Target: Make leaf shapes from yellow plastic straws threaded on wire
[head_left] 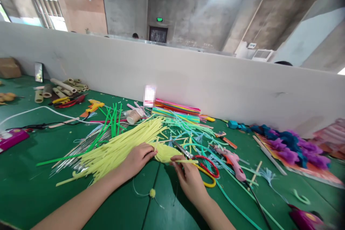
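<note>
A big pile of pale yellow fuzzy stems (113, 149) lies fanned across the green table (40, 187). My left hand (138, 158) rests on the pile's near end, fingers curled and pinched on the stems. My right hand (188, 176) pinches one short yellow stem (185, 161) between thumb and fingers, held level just in front of the red-and-yellow scissors (205, 167). The scissors lie on the table, touching my right fingers' far side.
A pink glue gun (233, 161) lies right of the scissors, a yellow one (93, 106) at the back left. Green stems (111, 120), coloured stem bundles (178, 109), a paper cup (133, 116), purple-blue fluffy pieces (291, 147) and a grey partition wall (188, 79) surround the work spot.
</note>
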The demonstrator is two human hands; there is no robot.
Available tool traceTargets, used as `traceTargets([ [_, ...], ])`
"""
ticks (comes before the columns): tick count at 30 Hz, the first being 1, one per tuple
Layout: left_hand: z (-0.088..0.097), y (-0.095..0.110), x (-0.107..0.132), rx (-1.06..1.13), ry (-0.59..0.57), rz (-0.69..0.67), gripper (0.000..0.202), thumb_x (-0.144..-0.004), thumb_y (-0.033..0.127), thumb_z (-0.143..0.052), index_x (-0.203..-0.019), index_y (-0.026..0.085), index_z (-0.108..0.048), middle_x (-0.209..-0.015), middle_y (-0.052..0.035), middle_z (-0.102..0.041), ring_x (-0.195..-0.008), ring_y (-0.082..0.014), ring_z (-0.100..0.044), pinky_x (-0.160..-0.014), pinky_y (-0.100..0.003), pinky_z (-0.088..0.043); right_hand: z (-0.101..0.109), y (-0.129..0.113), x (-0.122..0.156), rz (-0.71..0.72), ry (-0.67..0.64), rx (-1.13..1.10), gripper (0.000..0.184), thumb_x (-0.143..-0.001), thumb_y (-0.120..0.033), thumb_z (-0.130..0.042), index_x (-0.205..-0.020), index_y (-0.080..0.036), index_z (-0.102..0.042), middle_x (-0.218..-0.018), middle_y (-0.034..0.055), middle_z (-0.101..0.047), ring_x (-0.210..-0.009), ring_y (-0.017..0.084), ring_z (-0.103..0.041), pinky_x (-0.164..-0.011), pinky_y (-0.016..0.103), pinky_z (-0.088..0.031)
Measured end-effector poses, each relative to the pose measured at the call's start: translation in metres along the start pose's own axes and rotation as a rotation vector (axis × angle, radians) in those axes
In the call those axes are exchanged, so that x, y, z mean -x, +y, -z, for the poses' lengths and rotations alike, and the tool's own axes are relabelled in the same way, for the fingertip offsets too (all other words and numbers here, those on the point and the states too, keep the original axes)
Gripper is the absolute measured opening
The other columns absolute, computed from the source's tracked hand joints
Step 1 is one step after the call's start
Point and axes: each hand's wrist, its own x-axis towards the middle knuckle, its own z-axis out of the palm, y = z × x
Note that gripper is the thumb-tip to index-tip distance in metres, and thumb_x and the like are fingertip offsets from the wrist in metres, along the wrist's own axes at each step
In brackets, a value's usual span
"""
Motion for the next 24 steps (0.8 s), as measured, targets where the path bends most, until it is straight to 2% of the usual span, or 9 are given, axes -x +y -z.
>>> traceTargets([
  [4, 0.000, 0.006, 0.001, 0.154, 0.058, 0.064, 0.030, -0.089, 0.042, -0.049, -0.079, 0.018, -0.064, -0.077, -0.0014, -0.066, -0.074, -0.0158, -0.060, -0.070, -0.024, -0.043, -0.005, -0.008, 0.002, 0.063, 0.053, -0.017, 0.019, -0.094, -0.025, -0.043, -0.101, -0.020, -0.059, -0.098, 0.0081, -0.069, -0.089, 0.019, -0.066, -0.079, 0.029, -0.051],
  [9, 0.000, 0.016, 0.003, 0.329, 0.055, 0.121, 0.027, -0.086, 0.040, -0.054, -0.079, 0.017, -0.066, -0.070, 0.0000, -0.067, -0.067, -0.0149, -0.062, -0.066, -0.023, -0.046, -0.008, -0.012, 0.003, 0.099, 0.052, -0.030, 0.021, -0.094, -0.024, -0.043, -0.103, -0.020, -0.061, -0.097, 0.0092, -0.069, -0.090, 0.020, -0.065, -0.081, 0.030, -0.051],
  [15, -0.001, 0.026, 0.005, 0.291, 0.047, 0.050, 0.026, -0.087, 0.040, -0.054, -0.080, 0.018, -0.067, -0.076, -0.0016, -0.069, -0.072, -0.0151, -0.062, -0.069, -0.023, -0.046, -0.007, -0.013, 0.002, 0.063, 0.057, -0.075, 0.021, -0.095, -0.025, -0.042, -0.102, -0.020, -0.061, -0.090, 0.0068, -0.067, -0.084, 0.018, -0.064, -0.076, 0.027, -0.050],
  [20, -0.002, 0.027, 0.007, 0.260, 0.024, -0.006, 0.024, -0.088, 0.037, -0.053, -0.090, 0.019, -0.068, -0.087, -0.0040, -0.070, -0.081, -0.0171, -0.062, -0.076, -0.026, -0.047, -0.006, -0.016, 0.000, 0.076, 0.114, -0.107, 0.023, -0.095, -0.027, -0.042, -0.100, -0.020, -0.063, -0.098, 0.0091, -0.064, -0.094, 0.020, -0.061, -0.083, 0.030, -0.048],
  [24, -0.002, 0.027, 0.008, 0.278, 0.000, -0.014, 0.023, -0.088, 0.035, -0.052, -0.091, 0.019, -0.069, -0.088, -0.0041, -0.069, -0.083, -0.0170, -0.062, -0.078, -0.027, -0.048, -0.007, -0.014, 0.001, 0.000, 0.084, -0.132, 0.023, -0.094, -0.030, -0.044, -0.102, -0.019, -0.064, -0.088, 0.0068, -0.068, -0.080, 0.018, -0.065, -0.075, 0.027, -0.051],
])
